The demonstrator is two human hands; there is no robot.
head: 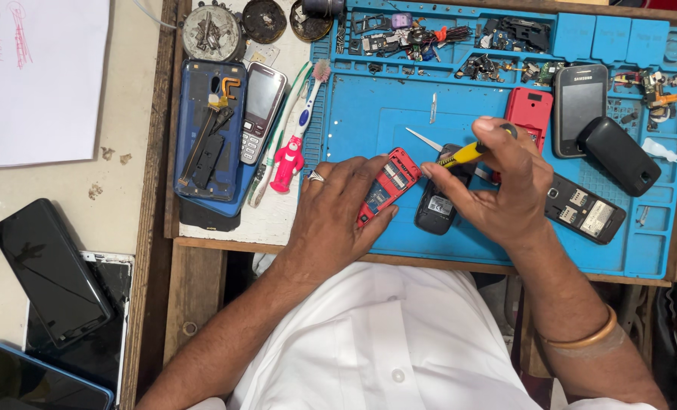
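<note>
Left hand (338, 209) grip clamped on red phone (385, 186), back open, right hand (498, 182) pinching yellow screwdriver (464, 155)

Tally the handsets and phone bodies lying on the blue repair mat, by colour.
Red: 2, the opened red handset under the left hand and a red shell.
Black: 4, a touchscreen phone, a rounded back cover, an opened body, and one by the right hand.
Total: 6.

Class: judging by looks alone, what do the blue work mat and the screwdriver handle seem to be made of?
Blue mat: probably silicone or soft rubber; matte, with moulded trays and ridges. Screwdriver handle, held in the right hand: likely hard plastic; smooth, glossy yellow.
</note>
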